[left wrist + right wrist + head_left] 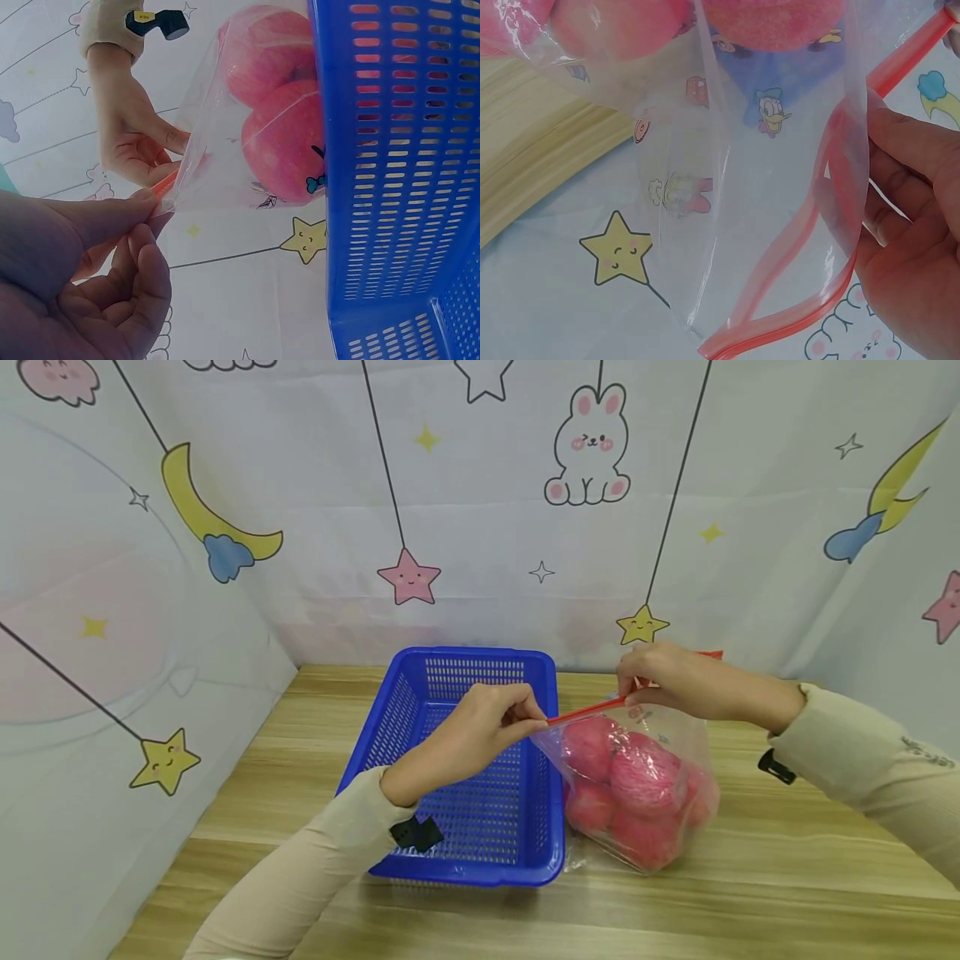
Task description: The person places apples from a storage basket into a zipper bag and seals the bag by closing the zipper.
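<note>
A clear zip bag (693,743) with a red zip edge and small cartoon prints holds several red apples (648,774). It stands on the table just right of a blue plastic basket (552,852). My left hand (487,727) pinches the left end of the red zip between thumb and fingers, above the basket's right side. Farther right along the same edge, my right hand (667,681) grips the zip. In the right wrist view the zip (780,326) gapes apart on the side beyond the right hand (915,195). The left wrist view shows the left thumb (120,217) pressed on the zip's corner.
The basket has slotted walls, and no items show inside it. Beneath everything lies a wood-grain table (465,922). A white cloth backdrop (495,527) printed with stars, moons and a rabbit rises behind and at both sides.
</note>
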`<action>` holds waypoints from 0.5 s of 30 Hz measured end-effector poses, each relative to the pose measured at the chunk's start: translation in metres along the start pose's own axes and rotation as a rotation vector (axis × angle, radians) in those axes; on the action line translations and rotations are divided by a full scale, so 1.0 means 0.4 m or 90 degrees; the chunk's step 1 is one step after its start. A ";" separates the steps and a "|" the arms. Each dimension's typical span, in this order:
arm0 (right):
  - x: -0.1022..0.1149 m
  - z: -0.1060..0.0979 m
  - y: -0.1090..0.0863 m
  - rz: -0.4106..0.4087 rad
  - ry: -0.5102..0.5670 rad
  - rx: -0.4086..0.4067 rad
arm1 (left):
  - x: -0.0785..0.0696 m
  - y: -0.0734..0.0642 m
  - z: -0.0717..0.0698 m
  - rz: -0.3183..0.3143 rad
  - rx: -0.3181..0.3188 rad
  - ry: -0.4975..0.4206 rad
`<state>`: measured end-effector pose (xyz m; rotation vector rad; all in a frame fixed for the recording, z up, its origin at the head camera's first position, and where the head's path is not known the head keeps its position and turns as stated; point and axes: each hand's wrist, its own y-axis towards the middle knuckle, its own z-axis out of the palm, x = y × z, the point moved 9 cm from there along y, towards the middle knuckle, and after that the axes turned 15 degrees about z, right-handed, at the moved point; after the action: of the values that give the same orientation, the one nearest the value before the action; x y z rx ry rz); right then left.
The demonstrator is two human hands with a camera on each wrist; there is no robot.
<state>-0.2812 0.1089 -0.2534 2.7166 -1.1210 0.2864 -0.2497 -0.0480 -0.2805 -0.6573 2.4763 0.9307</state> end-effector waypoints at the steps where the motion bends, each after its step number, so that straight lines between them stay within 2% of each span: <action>1: 0.000 0.000 0.000 -0.001 -0.002 -0.002 | 0.000 -0.001 0.000 0.000 0.000 0.000; 15: -0.002 -0.002 -0.002 0.007 -0.017 -0.006 | -0.001 -0.003 -0.001 0.007 -0.001 0.002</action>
<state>-0.2814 0.1103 -0.2529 2.7154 -1.1411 0.2460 -0.2489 -0.0490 -0.2808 -0.6473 2.4841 0.9365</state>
